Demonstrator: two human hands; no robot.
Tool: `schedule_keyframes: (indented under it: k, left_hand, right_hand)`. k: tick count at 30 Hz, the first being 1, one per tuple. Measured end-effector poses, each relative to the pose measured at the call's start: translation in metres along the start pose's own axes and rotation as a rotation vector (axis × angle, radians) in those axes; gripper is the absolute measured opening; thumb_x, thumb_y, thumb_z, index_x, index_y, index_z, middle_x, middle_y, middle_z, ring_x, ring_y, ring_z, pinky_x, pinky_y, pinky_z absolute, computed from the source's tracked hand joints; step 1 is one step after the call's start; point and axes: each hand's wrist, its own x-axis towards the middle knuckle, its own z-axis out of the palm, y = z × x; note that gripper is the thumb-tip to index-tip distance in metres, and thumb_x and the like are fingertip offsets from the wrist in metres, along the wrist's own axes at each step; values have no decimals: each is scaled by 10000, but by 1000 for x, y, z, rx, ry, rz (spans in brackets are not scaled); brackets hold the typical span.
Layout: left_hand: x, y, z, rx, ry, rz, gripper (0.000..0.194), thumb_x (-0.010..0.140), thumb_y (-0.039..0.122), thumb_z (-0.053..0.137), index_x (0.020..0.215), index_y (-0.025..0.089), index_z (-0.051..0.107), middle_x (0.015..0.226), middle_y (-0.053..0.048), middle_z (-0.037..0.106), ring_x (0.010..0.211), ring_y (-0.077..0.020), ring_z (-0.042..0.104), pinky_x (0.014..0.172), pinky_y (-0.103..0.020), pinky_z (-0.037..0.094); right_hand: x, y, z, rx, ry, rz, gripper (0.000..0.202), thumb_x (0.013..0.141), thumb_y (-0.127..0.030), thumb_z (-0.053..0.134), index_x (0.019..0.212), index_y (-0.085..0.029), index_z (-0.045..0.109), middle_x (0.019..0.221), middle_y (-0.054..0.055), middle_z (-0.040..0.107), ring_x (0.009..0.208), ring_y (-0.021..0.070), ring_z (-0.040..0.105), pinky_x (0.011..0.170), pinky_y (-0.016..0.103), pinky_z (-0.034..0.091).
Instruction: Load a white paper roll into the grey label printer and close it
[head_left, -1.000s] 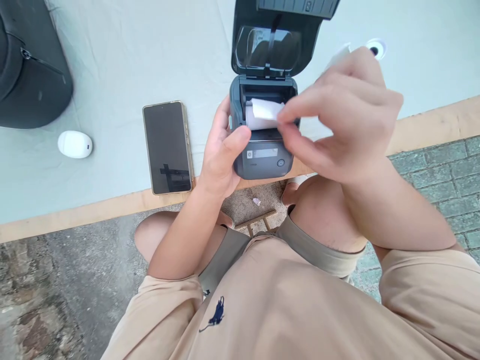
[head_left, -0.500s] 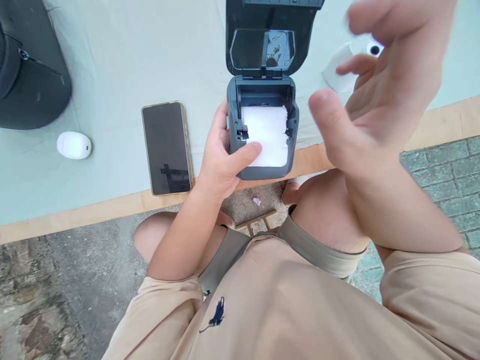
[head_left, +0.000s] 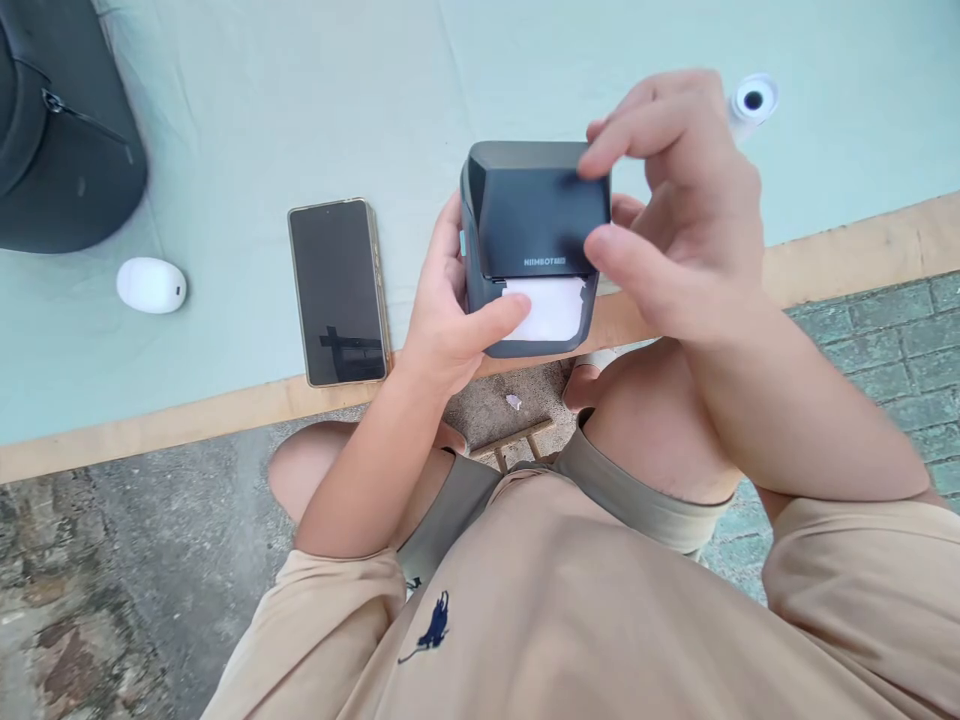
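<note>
A dark grey label printer (head_left: 529, 205) sits at the near edge of the table (head_left: 247, 110). Its lid is down over the body, and a white strip of paper (head_left: 551, 307) sticks out below the lid. My left hand (head_left: 448, 310) grips the printer's left side, with the thumb lying on the paper. My right hand (head_left: 675, 210) is over the lid's right part, its fingers and thumb resting on the lid.
A black phone (head_left: 337, 290) lies face up left of the printer. Further left are a small white oval device (head_left: 151, 285) and a black bag (head_left: 64, 130). A white paper roll (head_left: 752, 102) lies behind my right hand. My knees are under the table edge.
The printer's lid was open, with the paper roll showing. My right hand let go of the paper end, rose to the lid and brought it down. My left thumb stayed on the paper.
</note>
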Motion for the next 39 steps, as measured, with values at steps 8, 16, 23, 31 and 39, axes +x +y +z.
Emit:
schedule_keyframes:
  k: [8,16,23,31,39]
  left_hand:
    - [-7,16,17,-42,133,-132,528,721,553,695,1124,238,566,1088,-94,623,1311,-376,455,934,-491,525]
    - [-6,16,17,-141,66,-101,402,809,466,646,1131,249,542,1143,-76,635,1321,-320,466,993,-451,499]
    - [0,14,12,-204,126,-181,400,915,561,405,1081,249,593,1223,-65,638,1265,-271,528,1064,-443,453]
    - [-2,13,8,-130,166,-150,386,897,562,455,1097,265,601,1153,-66,653,1145,-280,609,965,-438,503]
    - [2,18,13,-202,92,-148,318,902,499,456,1026,243,600,1124,-65,671,1191,-274,585,1026,-424,477]
  right_hand:
    - [0,1,2,272,-307,184,597,808,-407,622,1300,-299,301,1240,47,514,940,146,587,683,257,520]
    - [-2,4,7,301,-220,241,603,795,-386,652,1288,-284,320,1170,50,543,958,146,583,732,257,534]
    - [-3,3,9,213,-17,280,479,826,-428,611,1251,-260,468,1285,57,516,1040,150,592,778,241,552]
    - [-3,5,-2,99,-218,107,743,747,-406,704,1399,-322,357,1449,34,412,1308,211,464,1073,353,464]
    - [0,-7,-4,-120,217,6,400,735,-459,707,1056,-276,556,1057,1,572,777,117,588,625,274,477]
